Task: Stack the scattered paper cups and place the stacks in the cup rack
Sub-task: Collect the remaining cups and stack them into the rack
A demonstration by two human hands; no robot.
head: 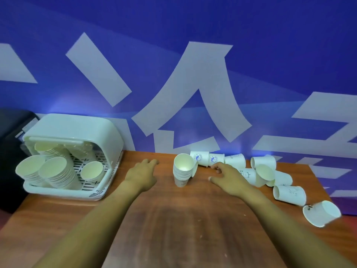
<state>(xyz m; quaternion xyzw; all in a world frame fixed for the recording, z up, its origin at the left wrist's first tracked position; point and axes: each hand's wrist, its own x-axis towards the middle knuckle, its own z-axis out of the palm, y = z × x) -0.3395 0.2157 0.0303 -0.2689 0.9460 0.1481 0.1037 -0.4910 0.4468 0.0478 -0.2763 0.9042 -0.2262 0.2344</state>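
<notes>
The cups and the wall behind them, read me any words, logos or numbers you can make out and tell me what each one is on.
None reads clearly.
Two lying cups: round blue logo with ring text, too small to read.
Cup behind the right hand: dark printed marks, possibly "B", blurred.
Cup at right: faint line drawing, no words legible.
Wall: large pale strokes, cropped, unreadable.
Rack: no text visible.
</notes>
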